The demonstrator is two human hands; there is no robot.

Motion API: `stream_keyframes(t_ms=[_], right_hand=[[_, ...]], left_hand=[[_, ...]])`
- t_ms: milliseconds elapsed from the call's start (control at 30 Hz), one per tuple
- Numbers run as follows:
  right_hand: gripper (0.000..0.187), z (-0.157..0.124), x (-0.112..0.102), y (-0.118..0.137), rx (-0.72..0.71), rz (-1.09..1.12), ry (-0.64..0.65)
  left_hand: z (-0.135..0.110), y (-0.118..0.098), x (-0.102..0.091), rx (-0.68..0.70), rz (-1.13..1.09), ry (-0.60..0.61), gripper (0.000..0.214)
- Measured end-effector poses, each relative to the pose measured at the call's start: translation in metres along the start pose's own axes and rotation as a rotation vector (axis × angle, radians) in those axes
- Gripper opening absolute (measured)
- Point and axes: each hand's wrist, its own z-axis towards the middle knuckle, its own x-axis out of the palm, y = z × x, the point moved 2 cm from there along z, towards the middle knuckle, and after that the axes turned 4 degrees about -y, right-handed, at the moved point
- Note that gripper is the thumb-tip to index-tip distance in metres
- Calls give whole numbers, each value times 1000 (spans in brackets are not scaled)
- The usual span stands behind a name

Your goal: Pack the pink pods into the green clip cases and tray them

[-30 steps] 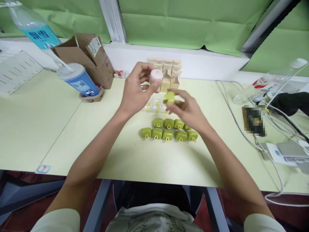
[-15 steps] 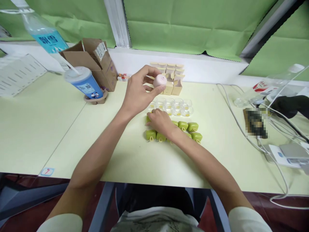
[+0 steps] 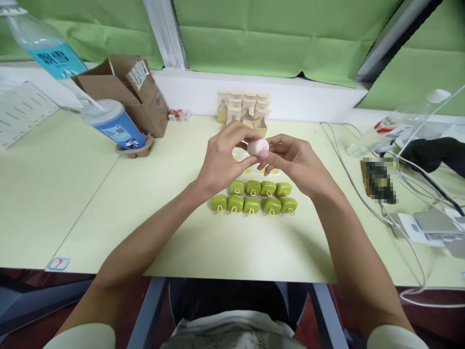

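A small pale pink rounded piece [image 3: 257, 147] is held up above the table between my two hands. My left hand [image 3: 227, 154] pinches it from the left with thumb and fingers. My right hand [image 3: 296, 162] closes on its right end, thumb and fingertips against it. Below lie two rows of green rounded cases [image 3: 251, 205] with pale yellow loops facing me. Behind my hands, clear cups with yellow spots [image 3: 276, 171] are mostly covered from view. My left hand may hide the left end of the back green row.
Small open cartons [image 3: 234, 111] stand by the wall. On the left are a blue cup [image 3: 125, 133] in a cardboard holder, a brown box [image 3: 154, 106] and a large bottle [image 3: 54, 58]. White cables [image 3: 339, 155], a clear bottle [image 3: 390, 128] and a grey-white device [image 3: 432, 230] occupy the right.
My right hand has lifted off the green cases and come up to the pink piece. My left hand has lowered the piece and brought it slightly to the right.
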Motion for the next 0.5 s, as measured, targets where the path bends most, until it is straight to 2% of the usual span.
stream_keyframes(t_ms=[67,133,200,233,300,400,433,500], right_hand=[[55,1,-3,-2,16,7,26],[53,3,-14,-2,11,-28,25],[49,8,-38,-6,-29,-111,-84],[47,11,-54,-11,-47,-170,-167],[43,20,-85,-30,-49,-319,-312],[36,35,-118,-73,44,-543,-383],[36,39,-123,-87,49,-612,-389],[43,47,-123,-111,33,-747,-327]], left_hand=[[-1,-3,4,17,-26,32,33],[2,-3,-2,-9,-16,82,37],[5,1,-17,-110,94,180,37],[7,5,-26,-186,194,272,34],[7,16,-42,-337,446,568,27],[2,33,-51,-489,776,989,31],[0,37,-49,-514,837,1078,33],[-3,42,-39,-539,873,1166,33]])
